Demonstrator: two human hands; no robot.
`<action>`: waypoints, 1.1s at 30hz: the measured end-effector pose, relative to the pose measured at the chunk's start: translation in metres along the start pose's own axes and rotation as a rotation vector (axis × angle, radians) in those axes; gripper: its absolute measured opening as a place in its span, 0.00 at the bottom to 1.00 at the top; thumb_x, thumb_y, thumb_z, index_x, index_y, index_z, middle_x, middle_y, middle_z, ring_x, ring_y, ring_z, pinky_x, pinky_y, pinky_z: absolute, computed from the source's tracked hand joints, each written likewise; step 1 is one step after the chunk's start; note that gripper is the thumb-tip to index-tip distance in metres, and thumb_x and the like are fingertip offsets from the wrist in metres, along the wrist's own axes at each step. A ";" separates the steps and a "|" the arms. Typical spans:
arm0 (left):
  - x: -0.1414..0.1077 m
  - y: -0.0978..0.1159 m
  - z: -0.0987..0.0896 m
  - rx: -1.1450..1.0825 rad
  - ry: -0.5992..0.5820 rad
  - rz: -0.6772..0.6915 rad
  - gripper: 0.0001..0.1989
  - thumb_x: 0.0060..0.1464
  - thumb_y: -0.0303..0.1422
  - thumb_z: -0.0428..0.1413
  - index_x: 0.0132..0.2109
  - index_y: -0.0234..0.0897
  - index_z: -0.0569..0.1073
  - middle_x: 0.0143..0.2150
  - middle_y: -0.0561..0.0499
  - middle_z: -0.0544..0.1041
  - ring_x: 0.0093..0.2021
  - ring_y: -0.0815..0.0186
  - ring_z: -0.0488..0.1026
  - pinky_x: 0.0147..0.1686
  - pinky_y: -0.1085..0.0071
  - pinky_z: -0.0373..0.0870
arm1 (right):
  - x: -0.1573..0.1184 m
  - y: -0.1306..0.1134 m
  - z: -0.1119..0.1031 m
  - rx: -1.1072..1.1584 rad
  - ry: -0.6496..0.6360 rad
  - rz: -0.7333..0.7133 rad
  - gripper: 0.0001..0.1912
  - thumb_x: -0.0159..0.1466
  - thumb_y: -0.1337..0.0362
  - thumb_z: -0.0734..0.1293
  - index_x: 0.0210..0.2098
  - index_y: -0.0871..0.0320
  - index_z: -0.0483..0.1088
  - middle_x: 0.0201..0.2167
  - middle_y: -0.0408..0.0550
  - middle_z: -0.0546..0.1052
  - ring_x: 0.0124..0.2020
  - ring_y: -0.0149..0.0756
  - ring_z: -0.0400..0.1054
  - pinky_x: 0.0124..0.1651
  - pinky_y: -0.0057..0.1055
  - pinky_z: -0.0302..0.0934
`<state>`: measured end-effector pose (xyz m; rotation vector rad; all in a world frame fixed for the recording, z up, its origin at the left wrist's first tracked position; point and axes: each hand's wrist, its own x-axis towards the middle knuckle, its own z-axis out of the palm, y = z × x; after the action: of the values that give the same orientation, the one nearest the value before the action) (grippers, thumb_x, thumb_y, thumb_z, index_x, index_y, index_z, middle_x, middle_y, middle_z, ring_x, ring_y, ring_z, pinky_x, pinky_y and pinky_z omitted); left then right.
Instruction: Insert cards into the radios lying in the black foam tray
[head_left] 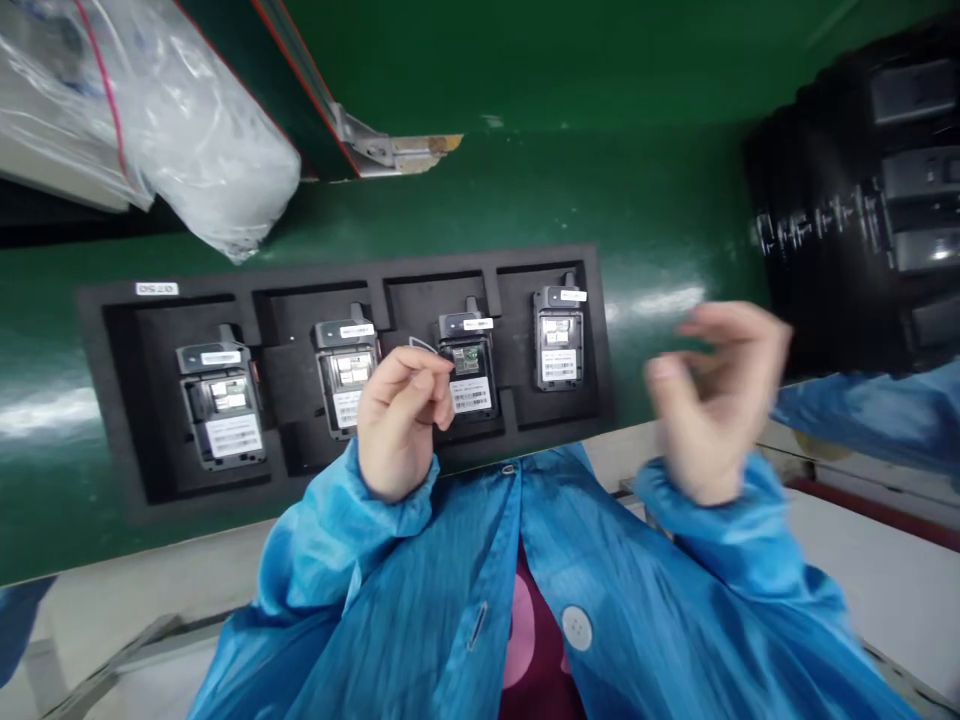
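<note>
A black foam tray [120, 400] lies on a green surface and carries several small black devices with white barcode labels, one per slot. My left hand [394, 430] hovers over the tray between the second device [343, 375] and the third device [466, 365], pinching a small thin clear piece [421, 345] at its fingertips. My right hand [712, 400] is raised to the right of the tray, blurred, its fingers curled and apart with nothing seen in them. The fourth device [558, 340] sits in the far right slot, the first device [221, 405] in the left one.
A crumpled clear plastic bag [195, 150] lies at the top left. A stack of black trays with more devices [862, 200] stands at the right. A metal bracket [375, 150] sits on the green frame above. My blue coat [525, 600] fills the bottom.
</note>
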<state>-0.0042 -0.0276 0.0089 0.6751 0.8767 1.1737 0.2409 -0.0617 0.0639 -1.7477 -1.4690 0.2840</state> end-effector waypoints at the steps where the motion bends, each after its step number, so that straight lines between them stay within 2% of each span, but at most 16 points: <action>1: -0.001 -0.002 0.000 0.000 -0.024 0.006 0.06 0.57 0.34 0.58 0.39 0.35 0.76 0.26 0.54 0.66 0.21 0.74 0.63 0.19 0.78 0.59 | -0.007 -0.004 0.015 -0.027 -0.056 -0.022 0.24 0.64 0.54 0.67 0.56 0.60 0.63 0.55 0.58 0.64 0.57 0.47 0.62 0.49 0.43 0.69; 4: -0.005 -0.006 -0.001 -0.005 -0.086 0.013 0.06 0.59 0.33 0.57 0.40 0.36 0.76 0.25 0.54 0.66 0.21 0.74 0.63 0.21 0.77 0.58 | -0.027 -0.009 0.060 -0.177 -0.141 -0.062 0.30 0.62 0.57 0.67 0.59 0.60 0.57 0.61 0.61 0.57 0.65 0.52 0.52 0.62 0.55 0.59; 7: -0.009 -0.008 -0.003 -0.033 -0.129 0.012 0.06 0.61 0.32 0.55 0.41 0.37 0.76 0.25 0.55 0.65 0.22 0.74 0.63 0.22 0.76 0.58 | -0.038 -0.007 0.089 -0.343 -0.148 -0.061 0.32 0.61 0.60 0.65 0.62 0.61 0.53 0.65 0.63 0.53 0.67 0.53 0.49 0.67 0.56 0.52; 11: -0.012 -0.011 -0.004 -0.066 -0.152 -0.001 0.06 0.61 0.33 0.56 0.42 0.37 0.76 0.26 0.54 0.66 0.22 0.75 0.63 0.23 0.76 0.58 | -0.042 -0.005 0.096 -0.473 -0.183 -0.078 0.32 0.63 0.63 0.63 0.64 0.63 0.53 0.67 0.64 0.50 0.69 0.53 0.47 0.68 0.53 0.51; 16: -0.012 -0.012 -0.006 -0.119 -0.159 -0.023 0.07 0.60 0.35 0.57 0.41 0.37 0.76 0.27 0.54 0.67 0.22 0.75 0.63 0.23 0.77 0.58 | -0.038 -0.003 0.098 -0.514 -0.217 -0.089 0.30 0.65 0.65 0.61 0.65 0.63 0.53 0.69 0.64 0.46 0.71 0.52 0.43 0.69 0.55 0.48; 20: -0.011 -0.011 -0.007 -0.152 -0.161 -0.034 0.07 0.60 0.35 0.57 0.42 0.37 0.76 0.27 0.54 0.67 0.22 0.75 0.63 0.22 0.76 0.58 | -0.031 0.000 0.101 -0.455 -0.173 -0.078 0.31 0.58 0.71 0.60 0.62 0.62 0.58 0.69 0.60 0.49 0.69 0.51 0.47 0.69 0.54 0.49; 23: -0.011 -0.010 -0.008 -0.174 -0.157 -0.028 0.07 0.60 0.35 0.57 0.42 0.37 0.76 0.27 0.54 0.67 0.22 0.75 0.63 0.23 0.76 0.58 | -0.023 -0.001 0.091 -0.241 -0.159 -0.013 0.32 0.54 0.70 0.63 0.60 0.57 0.61 0.69 0.55 0.52 0.69 0.50 0.49 0.70 0.55 0.48; 25: -0.010 -0.010 -0.009 -0.197 -0.154 -0.019 0.06 0.60 0.34 0.57 0.41 0.37 0.76 0.26 0.55 0.66 0.21 0.75 0.62 0.22 0.76 0.58 | -0.017 -0.005 0.077 0.084 -0.225 0.125 0.31 0.57 0.67 0.65 0.60 0.53 0.61 0.68 0.52 0.54 0.67 0.48 0.55 0.68 0.54 0.53; 28: -0.009 -0.008 -0.009 -0.227 -0.140 -0.026 0.06 0.59 0.34 0.58 0.40 0.36 0.76 0.25 0.55 0.65 0.21 0.75 0.62 0.21 0.77 0.58 | -0.010 -0.014 0.051 0.671 -0.366 0.427 0.31 0.61 0.60 0.65 0.63 0.47 0.58 0.66 0.48 0.60 0.61 0.46 0.63 0.62 0.54 0.63; 30: -0.008 -0.007 -0.008 -0.234 -0.128 -0.041 0.06 0.58 0.34 0.58 0.39 0.36 0.76 0.25 0.55 0.65 0.21 0.75 0.62 0.21 0.77 0.58 | -0.009 -0.021 0.038 0.931 -0.419 0.581 0.31 0.60 0.56 0.64 0.62 0.45 0.58 0.65 0.46 0.60 0.62 0.47 0.62 0.60 0.56 0.65; 33: -0.006 -0.006 -0.007 -0.236 -0.106 -0.041 0.06 0.57 0.33 0.59 0.38 0.36 0.77 0.24 0.54 0.65 0.21 0.74 0.62 0.20 0.76 0.58 | -0.010 -0.028 0.030 1.077 -0.490 0.674 0.35 0.58 0.55 0.62 0.64 0.46 0.53 0.69 0.46 0.54 0.66 0.48 0.57 0.59 0.58 0.65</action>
<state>-0.0077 -0.0352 0.0017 0.5187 0.6474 1.1715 0.1991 -0.0579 0.0609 -1.1921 -0.6621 1.6037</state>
